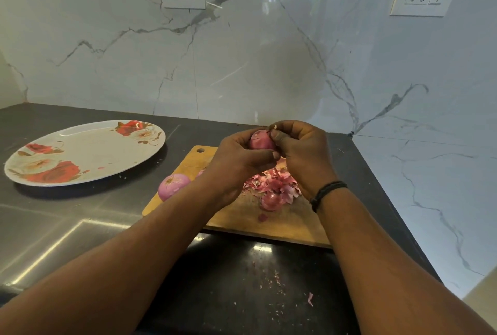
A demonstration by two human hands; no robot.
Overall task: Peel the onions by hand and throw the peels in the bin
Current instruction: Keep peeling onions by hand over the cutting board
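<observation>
Cupped from the left, the left hand [239, 157] clenches the onion [261, 140] at frame centre above the cutting board [282, 221]; just right, the right hand [298, 151] pinches skin at its top end, nearer the peel.

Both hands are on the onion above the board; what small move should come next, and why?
Probably pull the pinched strip of skin down and off. The right hand nips the tip of the onion, which the left hand cradles over the peel pile.
</observation>
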